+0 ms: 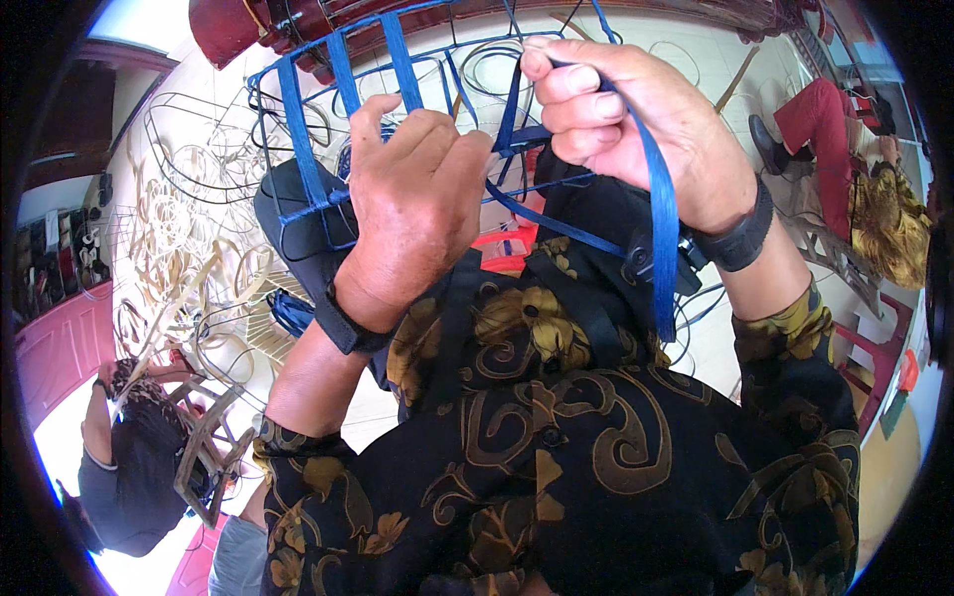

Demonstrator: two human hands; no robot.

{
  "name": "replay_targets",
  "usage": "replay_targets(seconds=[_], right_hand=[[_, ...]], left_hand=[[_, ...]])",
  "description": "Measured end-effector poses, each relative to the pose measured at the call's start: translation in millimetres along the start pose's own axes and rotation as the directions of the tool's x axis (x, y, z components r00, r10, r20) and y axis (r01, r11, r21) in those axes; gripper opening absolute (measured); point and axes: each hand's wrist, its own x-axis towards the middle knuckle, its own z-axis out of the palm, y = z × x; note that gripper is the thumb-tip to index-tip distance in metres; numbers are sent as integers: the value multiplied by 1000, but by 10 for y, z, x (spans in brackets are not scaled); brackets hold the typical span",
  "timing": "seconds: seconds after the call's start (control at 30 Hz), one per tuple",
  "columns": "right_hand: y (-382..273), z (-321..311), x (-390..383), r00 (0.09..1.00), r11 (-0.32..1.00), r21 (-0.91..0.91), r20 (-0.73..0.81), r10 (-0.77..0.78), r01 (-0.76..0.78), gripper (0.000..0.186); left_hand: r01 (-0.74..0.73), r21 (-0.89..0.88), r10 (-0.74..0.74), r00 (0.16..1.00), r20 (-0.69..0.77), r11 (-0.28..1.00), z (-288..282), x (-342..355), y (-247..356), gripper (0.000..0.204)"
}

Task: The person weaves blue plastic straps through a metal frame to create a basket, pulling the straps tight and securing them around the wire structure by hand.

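A metal wire frame (314, 208), partly wrapped in blue, lies across my lap. Several broad blue bands (400, 62) span it on the left side. My right hand (636, 119) pinches a flat blue strip (655, 174) between thumb and fingers above the frame's right part. From that pinch the strip's tail hangs past my wrist to my shirt. My left hand (412, 189) rests over the frame's middle with its fingers curled. Whatever its fingertips grip is hidden behind the hand. Another length of blue strip (566, 225) slants below the frame, between my two hands.
Pale loose strips (164, 228) lie tangled on the floor at left, near bare wire frames (189, 149). A dark red wooden piece (234, 30) stands at the far side. One person (139, 477) sits lower left, another (830, 149) at right. A red object (505, 248) shows below the frame.
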Motion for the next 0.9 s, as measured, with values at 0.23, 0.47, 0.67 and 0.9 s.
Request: replay_targets(seconds=[0.23,0.47,0.67,0.9], right_hand=[[-107,-30,7,999,1000,-12,38,8,-8,16],[-403,254,166,997,998,-26,57,-61,62,18],[-527,351,302,961,935,-228,13,-277,273,19],[-522,182,235,956,943,-157,75,-284,293,19]], left_hand=[[124,-82,-109,980,168,989,-130,148,17,7],[504,-357,-302,818,489,787,-255,532,-220,22],[549,-223,-391,775,495,806,-221,745,-258,23],[518,-113,-415,781,467,848,-85,805,-417,20]])
